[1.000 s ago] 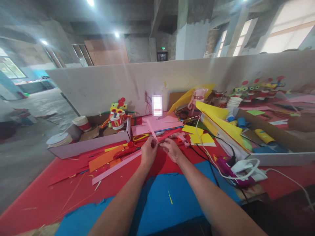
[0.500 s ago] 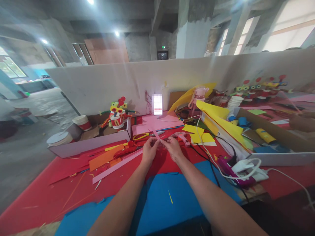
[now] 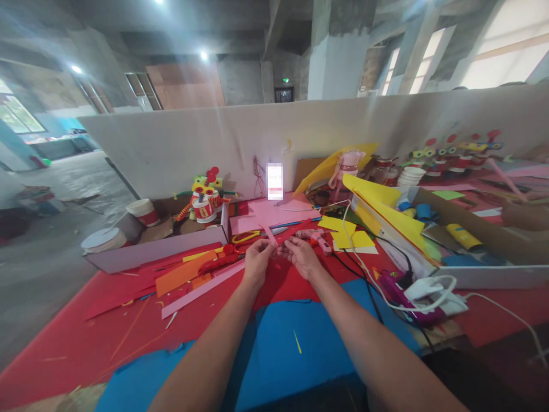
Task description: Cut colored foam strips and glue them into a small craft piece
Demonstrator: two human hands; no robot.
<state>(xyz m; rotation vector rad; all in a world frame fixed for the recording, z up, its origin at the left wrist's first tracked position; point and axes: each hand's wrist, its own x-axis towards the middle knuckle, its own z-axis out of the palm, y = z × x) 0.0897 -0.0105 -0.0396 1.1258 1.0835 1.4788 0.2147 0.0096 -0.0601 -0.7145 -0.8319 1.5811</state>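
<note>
Head view shows a paper-cup figure (image 3: 203, 210) at a white box (image 3: 167, 250), then yellow-handled scissors (image 3: 245, 236). The left hand (image 3: 257, 262) pinches a pink paper strip (image 3: 269, 233) above the red table (image 3: 141, 337), between the 2 hands. The right hand (image 3: 303, 258) has fingertips beside its near end; I cannot tell their grip. Farther right lies a pink glue gun (image 3: 316, 237).

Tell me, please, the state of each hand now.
Left hand: closed, holding a pink paper strip.
Right hand: close beside; whether it holds anything cannot be told.

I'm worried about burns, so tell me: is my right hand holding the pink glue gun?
No, the pink glue gun lies on the red table beyond the right hand, outside its grip.
</note>
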